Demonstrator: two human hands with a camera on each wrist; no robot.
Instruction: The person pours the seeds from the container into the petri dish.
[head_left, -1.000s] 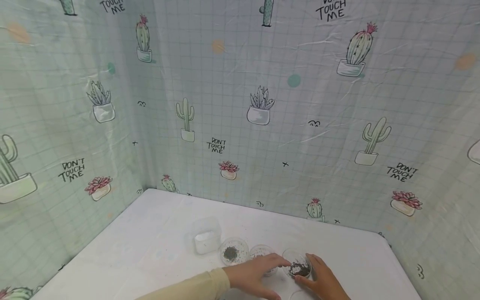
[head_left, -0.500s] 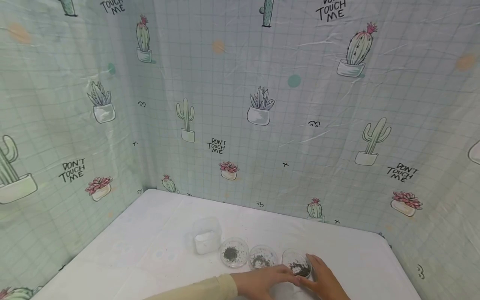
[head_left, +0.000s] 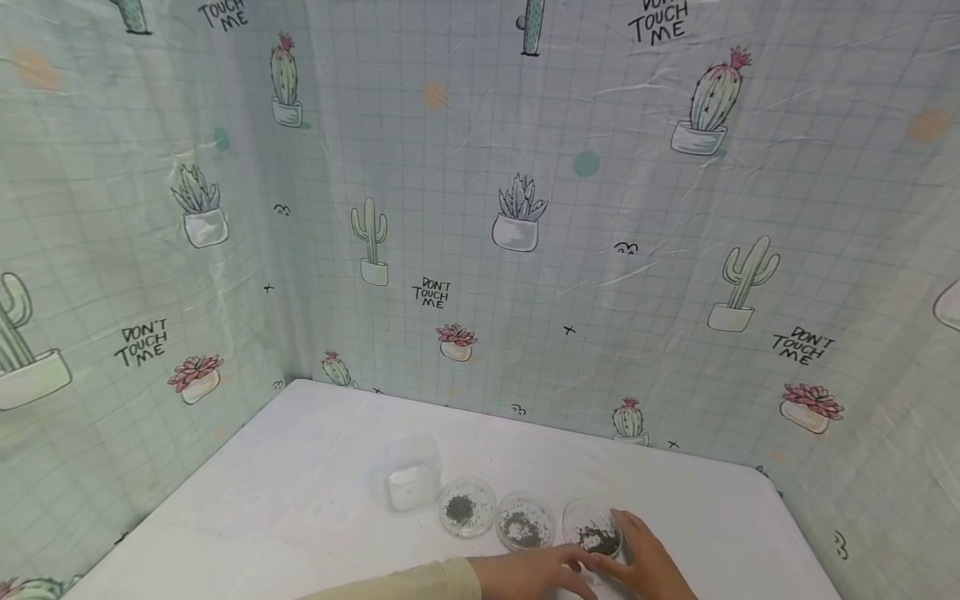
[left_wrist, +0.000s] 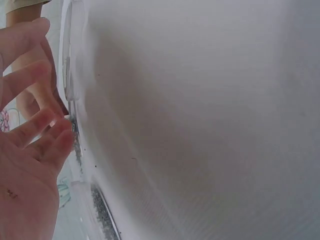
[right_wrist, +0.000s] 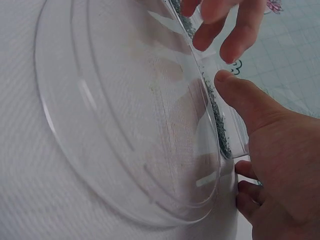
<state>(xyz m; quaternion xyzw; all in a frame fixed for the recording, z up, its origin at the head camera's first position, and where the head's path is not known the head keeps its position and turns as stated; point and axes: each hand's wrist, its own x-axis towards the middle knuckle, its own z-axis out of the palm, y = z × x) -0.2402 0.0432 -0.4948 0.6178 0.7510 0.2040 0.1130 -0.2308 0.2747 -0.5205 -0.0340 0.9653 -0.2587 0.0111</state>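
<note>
In the head view, my right hand [head_left: 647, 560] grips the rightmost clear petri dish [head_left: 579, 514], thumb on its near side and fingers round its right side. Dark granules [head_left: 597, 540] are heaped in that dish. My left hand [head_left: 528, 575] reaches in from the left, fingertips beside the dish's near edge and the right thumb. Its fingers are loosely bent with nothing between them in the left wrist view; whether they touch the dish, I cannot tell. A clear round lid or dish [right_wrist: 65, 115] lies flat on the table in front of the right hand, holding nothing.
Two more petri dishes with dark granules, a middle one [head_left: 523, 498] and a left one [head_left: 467, 483], stand in a row left of the held dish. Beyond them sits a clear plastic tub [head_left: 412, 454] with white contents. A cactus-print curtain [head_left: 480, 250] encloses the white table [head_left: 300, 467].
My left hand has drawn back from over the middle dish towards me, baring that dish, and its fingers are now near the right thumb. The right hand stays on its dish.
</note>
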